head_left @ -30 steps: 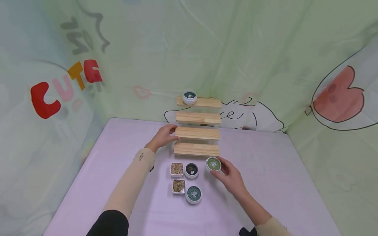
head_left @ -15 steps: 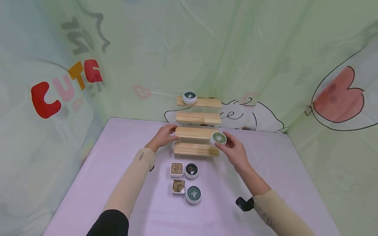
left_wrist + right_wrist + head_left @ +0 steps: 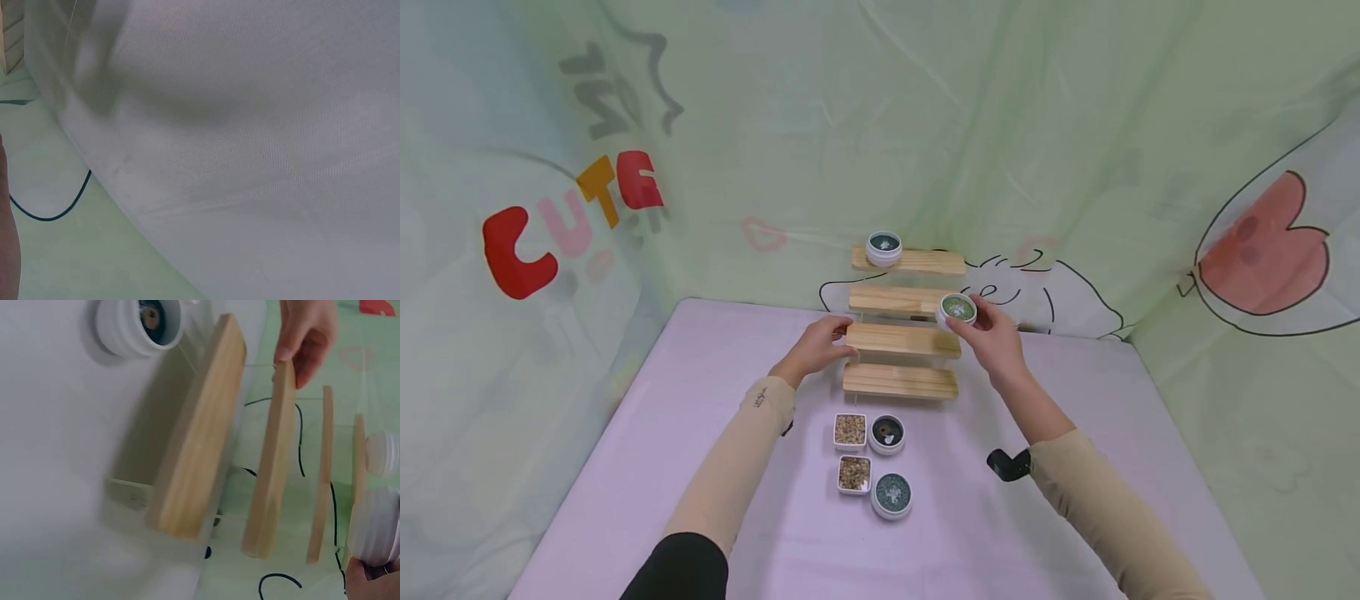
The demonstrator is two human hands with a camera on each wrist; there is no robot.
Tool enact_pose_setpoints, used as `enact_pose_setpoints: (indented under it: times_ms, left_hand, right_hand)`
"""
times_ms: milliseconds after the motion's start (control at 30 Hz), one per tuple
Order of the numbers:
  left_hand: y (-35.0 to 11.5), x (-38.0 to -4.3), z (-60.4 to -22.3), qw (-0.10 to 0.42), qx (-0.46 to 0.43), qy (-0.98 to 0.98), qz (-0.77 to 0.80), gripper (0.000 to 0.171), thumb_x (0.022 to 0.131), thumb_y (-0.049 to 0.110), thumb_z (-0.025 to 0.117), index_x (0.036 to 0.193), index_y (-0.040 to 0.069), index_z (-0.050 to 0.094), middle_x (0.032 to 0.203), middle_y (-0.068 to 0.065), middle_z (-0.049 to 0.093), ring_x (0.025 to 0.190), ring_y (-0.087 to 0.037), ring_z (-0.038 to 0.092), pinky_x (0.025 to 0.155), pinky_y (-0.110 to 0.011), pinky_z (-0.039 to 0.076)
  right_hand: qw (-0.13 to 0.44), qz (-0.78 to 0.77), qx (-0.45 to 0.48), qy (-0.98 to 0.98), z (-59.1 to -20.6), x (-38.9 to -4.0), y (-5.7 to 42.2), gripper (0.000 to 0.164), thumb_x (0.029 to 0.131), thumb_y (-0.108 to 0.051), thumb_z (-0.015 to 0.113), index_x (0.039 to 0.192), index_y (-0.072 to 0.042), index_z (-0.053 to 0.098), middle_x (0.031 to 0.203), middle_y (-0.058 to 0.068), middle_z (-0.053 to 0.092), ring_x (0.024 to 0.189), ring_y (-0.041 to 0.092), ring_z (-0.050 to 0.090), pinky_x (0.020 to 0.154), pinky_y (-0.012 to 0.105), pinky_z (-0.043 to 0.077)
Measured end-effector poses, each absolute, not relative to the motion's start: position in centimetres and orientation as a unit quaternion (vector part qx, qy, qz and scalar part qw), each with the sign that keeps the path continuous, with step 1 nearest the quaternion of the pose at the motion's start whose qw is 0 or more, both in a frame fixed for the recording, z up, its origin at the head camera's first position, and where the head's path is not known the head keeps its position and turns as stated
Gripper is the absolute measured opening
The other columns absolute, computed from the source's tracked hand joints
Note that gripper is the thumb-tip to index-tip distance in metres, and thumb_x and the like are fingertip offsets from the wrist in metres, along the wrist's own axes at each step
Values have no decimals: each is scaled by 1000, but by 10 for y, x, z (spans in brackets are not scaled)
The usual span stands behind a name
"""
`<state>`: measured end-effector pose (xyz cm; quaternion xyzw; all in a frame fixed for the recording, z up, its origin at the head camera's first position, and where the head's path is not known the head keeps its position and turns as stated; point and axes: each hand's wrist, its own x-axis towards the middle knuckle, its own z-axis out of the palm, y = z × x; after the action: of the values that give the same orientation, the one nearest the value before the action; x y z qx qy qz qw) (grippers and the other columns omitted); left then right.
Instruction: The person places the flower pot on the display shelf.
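A tiered display stand (image 3: 901,337) has several light wooden boards stepping up toward the back. My left hand (image 3: 812,348) grips the left end of its second board from the bottom; the right wrist view shows thumb and fingers pinching that board's end. In my right hand (image 3: 997,343) is a round white jar (image 3: 957,310) with a green top, pinched between thumb and fingers. It is held up at the right end of the stand, over the third board from the bottom in the head view. Whether it touches the board I cannot tell. Another white jar (image 3: 883,249), dark green on top, sits at the top board's left.
In front of the stand, two square white containers (image 3: 850,430) of tan bits stand beside a dark-topped round jar (image 3: 887,433) and a blue-green-topped one (image 3: 892,495). A lilac cloth covers the table (image 3: 1045,517); printed curtains (image 3: 760,150) hang behind and at the sides.
My right hand has lifted the green-topped jar from in front of the lowest board up and back to the right end of the upper boards. The left hand has stayed in place.
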<state>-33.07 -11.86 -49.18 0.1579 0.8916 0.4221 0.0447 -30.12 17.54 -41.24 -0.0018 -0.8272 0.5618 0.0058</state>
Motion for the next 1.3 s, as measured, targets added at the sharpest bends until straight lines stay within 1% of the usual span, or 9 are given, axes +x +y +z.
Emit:
enact_pose_setpoints:
  times_ms: [133,333,567,767,967,1300]
  left_hand:
    - [-118,-329,-490,48,154,891,424,63,86,16,77,137,-7,49,132,-22,54,119,-32,56,106,-36,47]
    - [-118,-330,-491,49,153,889,429,64,86,16,77,138,-8,48,132,-22,54,120,-33,55,106,-36,47]
    - [-119,-330,-493,48,150,891,426,64,86,17,77,138,-7,48,132,-22,54,119,-31,56,106,-36,47]
    - [-118,-331,-493,48,148,891,427,64,86,18,77,138,-7,48,132,-22,54,119,-31,56,106,-36,47]
    - [-118,-331,-494,52,145,893,424,64,86,18,77,138,-6,48,133,-21,54,120,-30,55,106,-35,47]
    - [-118,-331,-492,49,149,893,421,64,86,17,77,138,-7,48,132,-21,54,119,-30,55,106,-35,47]
  right_hand:
    - [21,563,-1,-826,-403,-315,172,73,90,-27,72,149,-4,37,143,17,47,132,25,44,111,36,42]
    - [35,546,2,-837,-395,-332,165,71,90,-29,72,148,-5,40,138,15,51,126,24,48,106,37,46]
    - [45,539,-2,-841,-386,-348,155,73,90,-32,72,149,-5,39,140,15,50,126,25,47,105,38,45]
    - [40,531,-21,-846,-380,-363,148,74,90,-33,71,150,-7,37,141,13,49,125,24,46,105,37,45]
    - [41,527,-34,-848,-380,-378,145,73,90,-33,71,150,-8,38,140,12,50,121,23,46,102,37,46]
    - [45,515,-32,-855,-380,-391,141,74,91,-34,69,151,-7,35,143,13,48,124,24,46,105,38,45]
